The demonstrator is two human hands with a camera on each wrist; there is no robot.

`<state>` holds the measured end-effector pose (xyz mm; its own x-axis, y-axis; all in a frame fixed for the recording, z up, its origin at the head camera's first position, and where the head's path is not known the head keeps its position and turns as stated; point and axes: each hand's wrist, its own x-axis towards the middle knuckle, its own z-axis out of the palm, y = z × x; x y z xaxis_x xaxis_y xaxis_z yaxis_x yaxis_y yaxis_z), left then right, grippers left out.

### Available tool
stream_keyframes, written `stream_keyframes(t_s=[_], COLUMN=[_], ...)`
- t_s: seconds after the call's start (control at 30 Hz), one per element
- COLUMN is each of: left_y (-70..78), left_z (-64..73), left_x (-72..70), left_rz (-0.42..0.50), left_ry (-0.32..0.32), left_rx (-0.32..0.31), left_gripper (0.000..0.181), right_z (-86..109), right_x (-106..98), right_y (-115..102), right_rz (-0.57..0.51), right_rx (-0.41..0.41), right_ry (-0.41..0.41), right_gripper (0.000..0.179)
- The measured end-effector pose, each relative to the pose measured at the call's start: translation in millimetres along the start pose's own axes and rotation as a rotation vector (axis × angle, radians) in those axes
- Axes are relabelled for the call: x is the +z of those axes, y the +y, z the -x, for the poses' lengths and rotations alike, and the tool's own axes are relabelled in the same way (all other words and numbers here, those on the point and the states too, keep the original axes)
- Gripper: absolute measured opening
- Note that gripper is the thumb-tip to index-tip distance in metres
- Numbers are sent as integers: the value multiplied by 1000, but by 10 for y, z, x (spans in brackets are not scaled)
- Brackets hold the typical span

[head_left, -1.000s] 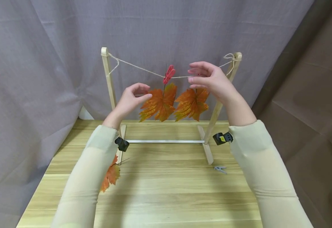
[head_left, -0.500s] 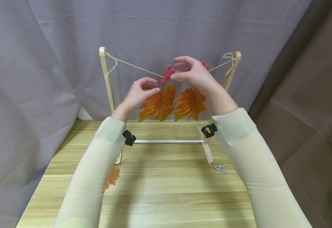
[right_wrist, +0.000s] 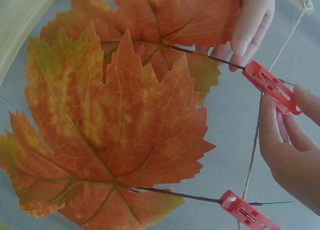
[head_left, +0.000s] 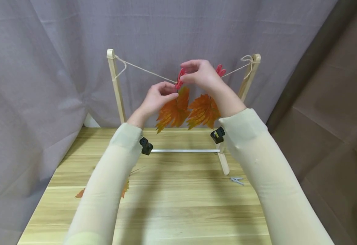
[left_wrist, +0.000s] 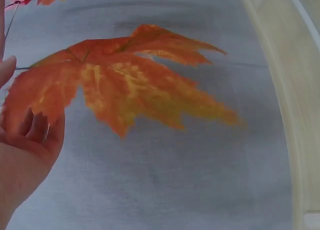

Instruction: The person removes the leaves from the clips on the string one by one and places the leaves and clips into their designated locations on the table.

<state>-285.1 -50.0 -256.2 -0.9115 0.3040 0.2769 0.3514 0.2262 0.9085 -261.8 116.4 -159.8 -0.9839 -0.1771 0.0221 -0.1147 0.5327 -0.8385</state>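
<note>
Two orange maple leaves hang by their stems from a cord (head_left: 147, 70), each in a red clothespin. My right hand (head_left: 204, 75) pinches the handles of the left red clothespin (right_wrist: 270, 85) between thumb and fingers. At the top of the left maple leaf (head_left: 173, 114) is my left hand (head_left: 157, 98), thumb and fingers on either side of its edge near the stem. In the left wrist view several fingertips (left_wrist: 37, 127) curl up at that leaf (left_wrist: 110, 85). The right maple leaf (head_left: 204, 110) hangs from the other red clothespin (head_left: 220, 70), partly behind my right wrist.
The cord is tied between two wooden posts (head_left: 116, 88) joined low down by a white rod (head_left: 184, 150). A grey clothespin (head_left: 237, 180) lies on the wooden table (head_left: 178, 204) at right. Another orange leaf (head_left: 125, 189) lies mostly under my left forearm. Grey curtain (head_left: 178, 30) hangs behind.
My right hand has moved left from the right clothespin to the left one and now pinches it. My left hand has moved right and up to the left leaf, which has shifted and turned slightly.
</note>
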Motion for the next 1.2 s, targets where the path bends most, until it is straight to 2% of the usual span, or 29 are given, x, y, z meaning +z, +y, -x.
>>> stream_keyframes(t_s=[0.2, 0.37, 0.5, 0.73, 0.93, 1.03, 1.2], left_y=[53, 67, 74, 101, 146, 192, 298], left_z=[-19, -15, -14, -2, 20, 34, 52], left_x=[108, 180, 205, 171, 119, 94, 49], left_rz=[-17, -23, -30, -55, -71, -115, -250], left_ry=[47, 125, 151, 146, 112, 106, 83], left_rx=[10, -10, -11, 28, 21, 15, 15], left_gripper=[21, 17, 16, 14, 12, 11, 10], right_z=[-10, 2, 15, 61, 62, 56, 48], right_x=[-3, -25, -48, -109, -111, -97, -81], right_y=[11, 18, 2, -26, -37, -46, -65], right_rz=[-50, -55, -65, 15, 87, 137, 180], right_rx=[34, 52, 61, 45, -2, -11, -20], right_ry=[53, 58, 65, 88, 114, 128, 135], right_gripper=[40, 40, 40, 40, 36, 35, 34])
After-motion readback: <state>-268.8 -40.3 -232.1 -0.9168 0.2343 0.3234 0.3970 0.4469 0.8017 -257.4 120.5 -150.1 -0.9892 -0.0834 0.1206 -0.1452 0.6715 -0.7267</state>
